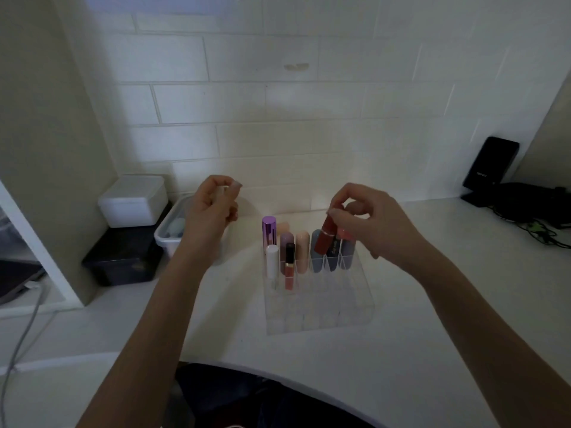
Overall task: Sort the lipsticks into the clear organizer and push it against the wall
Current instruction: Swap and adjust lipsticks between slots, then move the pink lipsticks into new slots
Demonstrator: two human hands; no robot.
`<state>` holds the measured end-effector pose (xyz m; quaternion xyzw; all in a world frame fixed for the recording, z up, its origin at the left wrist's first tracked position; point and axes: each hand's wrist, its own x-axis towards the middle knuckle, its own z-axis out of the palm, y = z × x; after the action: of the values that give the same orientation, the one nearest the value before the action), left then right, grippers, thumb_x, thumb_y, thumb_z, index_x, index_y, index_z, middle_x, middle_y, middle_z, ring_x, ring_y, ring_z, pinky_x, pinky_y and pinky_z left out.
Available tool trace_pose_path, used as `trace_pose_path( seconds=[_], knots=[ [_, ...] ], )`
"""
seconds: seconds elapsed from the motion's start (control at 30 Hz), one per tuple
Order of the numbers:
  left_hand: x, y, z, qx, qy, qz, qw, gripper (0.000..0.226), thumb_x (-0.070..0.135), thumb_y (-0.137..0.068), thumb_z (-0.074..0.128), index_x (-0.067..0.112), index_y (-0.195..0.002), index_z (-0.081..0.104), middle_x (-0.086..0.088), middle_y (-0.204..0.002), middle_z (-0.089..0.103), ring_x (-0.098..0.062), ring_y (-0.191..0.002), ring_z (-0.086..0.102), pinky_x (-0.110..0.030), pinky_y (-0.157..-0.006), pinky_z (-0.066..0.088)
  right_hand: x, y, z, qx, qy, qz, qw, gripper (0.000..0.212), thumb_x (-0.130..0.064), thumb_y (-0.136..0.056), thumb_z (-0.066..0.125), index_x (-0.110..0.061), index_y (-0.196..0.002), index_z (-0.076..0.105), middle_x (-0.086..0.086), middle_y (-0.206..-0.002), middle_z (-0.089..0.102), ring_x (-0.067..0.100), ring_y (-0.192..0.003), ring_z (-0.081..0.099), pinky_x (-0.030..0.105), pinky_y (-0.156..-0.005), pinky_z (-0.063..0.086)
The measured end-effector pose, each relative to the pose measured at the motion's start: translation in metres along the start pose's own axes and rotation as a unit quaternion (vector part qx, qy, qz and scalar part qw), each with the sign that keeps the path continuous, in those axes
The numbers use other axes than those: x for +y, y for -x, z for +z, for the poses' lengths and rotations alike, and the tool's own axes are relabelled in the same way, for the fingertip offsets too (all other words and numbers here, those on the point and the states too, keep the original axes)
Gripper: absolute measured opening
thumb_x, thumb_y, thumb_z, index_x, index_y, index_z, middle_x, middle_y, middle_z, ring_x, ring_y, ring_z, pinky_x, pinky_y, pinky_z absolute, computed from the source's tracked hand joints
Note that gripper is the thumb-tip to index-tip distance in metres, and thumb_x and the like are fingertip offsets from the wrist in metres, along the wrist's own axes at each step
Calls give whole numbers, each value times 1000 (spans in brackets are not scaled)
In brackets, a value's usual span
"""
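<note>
Right hand (pixel 364 217) is up over the clear acrylic organizer (pixel 318 304), its grip pinching a red lipstick tube (pixel 324 237) by the top. The tube is tilted, lower end hanging over the back-row cells on the right side, not seated in a slot. Left hand (pixel 213 205) hovers to the left of the organizer, fingers curled in a clenched grip around something pale and slim; what it is, hard to tell.

The organizer sits on the white desk (pixel 432 335), apart from the white tiled wall (pixel 278 103) behind it. Its far rows are filling up: a tall metallic purple tube (pixel 269 230) at the back left, a white tube (pixel 272 261) in front of it, a slim black-capped pink gloss (pixel 289 265) just beside that, then a mauve tube (pixel 286 240), a peach tube (pixel 302 250) and a grey-blue tube (pixel 315 253) standing upright. The near rows hold nothing.

Off to the left, a white plastic basket (pixel 168 239) sits under the left hand, beside a white lidded box (pixel 133 200) stacked on a dark box (pixel 123 257). Far right, a black stand (pixel 491 165) against the wall.
</note>
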<state>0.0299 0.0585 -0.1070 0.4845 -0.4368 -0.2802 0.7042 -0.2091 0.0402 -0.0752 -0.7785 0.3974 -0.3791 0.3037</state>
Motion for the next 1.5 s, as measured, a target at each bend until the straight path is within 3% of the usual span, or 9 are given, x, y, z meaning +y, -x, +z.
trace_pose_path(
  seconds=[0.23, 0.47, 0.6, 0.83, 0.93, 1.03, 1.2, 1.37, 1.5],
  knots=[
    [-27, 2, 5, -31, -45, -20, 998, 18, 14, -89, 57, 25, -75, 57, 2, -71, 52, -10, -61, 45, -25, -62, 43, 3, 8, 17, -63, 1, -5, 998, 5, -21, -82, 60, -18, -78, 59, -1, -56, 68, 18, -47, 60, 15, -40, 38],
    [-42, -5, 9, -41, -115, -7, 992, 20, 9, -87, 59, 26, -75, 56, 7, -80, 58, -8, -67, 50, -21, -60, 42, 19, 5, 27, -115, 113, -10, 987, 11, -38, -76, 68, -30, -80, 62, -5, -66, 70, 10, -64, 65, 37, -66, 53],
    [-51, -10, 9, -126, -213, 44, 968, 12, 6, -81, 64, 17, -81, 62, 7, -85, 61, -12, -80, 55, -22, -68, 45, 17, 3, 18, -130, 112, 1, 985, 14, -39, -76, 72, -29, -82, 64, 0, -65, 70, 4, -49, 56, 21, -42, 38],
    [-70, -28, 20, -212, -371, 50, 903, 23, 10, -81, 69, 20, -101, 65, -4, -100, 58, -16, -93, 55, -25, -84, 44, 26, -25, -15, 40, 11, 4, 999, 21, -31, -90, 58, -11, -86, 65, -2, -54, 63, -1, -38, 55, 18, -32, 35],
    [-75, -30, 31, -216, -346, -31, 913, 10, 16, -93, 52, 15, -96, 62, 0, -88, 51, -3, -66, 57, -6, -56, 46, 39, -35, -16, 40, -53, 40, 997, 27, -30, -95, 50, -8, -90, 66, -4, -53, 56, 2, -33, 40, 17, -36, 30],
    [-88, -31, 39, -190, -281, -106, 935, 11, 12, -90, 57, 11, -99, 63, 13, -83, 35, -1, -68, 43, 4, -57, 35, 52, -42, -12, -3, -104, 88, 991, 32, -33, -97, 45, -12, -92, 68, -6, -53, 50, 8, -38, 35, 18, -37, 26],
    [-92, -35, 38, -163, -186, -157, 956, 11, 13, -89, 59, 8, -98, 57, 6, -84, 44, 4, -66, 52, 1, -57, 36, 56, -48, -7, -20, -205, 122, 971, 30, -20, -99, 40, -14, -97, 69, 7, -78, 56, 10, -49, 46, 21, -43, 37],
    [-66, -33, 38, -85, -81, -110, 987, 34, 44, -93, 46, 14, -89, 60, 2, -82, 54, -9, -70, 51, -23, -64, 40, 55, -50, -11, -41, -296, 114, 947, 24, -19, -91, 50, -24, -103, 70, 2, -92, 62, 8, -68, 61, 21, -61, 49],
    [-32, -38, 33, -86, 164, -194, 963, 44, 46, -97, 31, 14, -83, 57, -1, -78, 51, -10, -63, 45, -24, -58, 38, 43, -46, -11, -33, -350, 94, 932, 22, -13, -97, 46, -19, -107, 65, 8, -104, 63, 19, -87, 72, 24, -74, 56]
  ],
)
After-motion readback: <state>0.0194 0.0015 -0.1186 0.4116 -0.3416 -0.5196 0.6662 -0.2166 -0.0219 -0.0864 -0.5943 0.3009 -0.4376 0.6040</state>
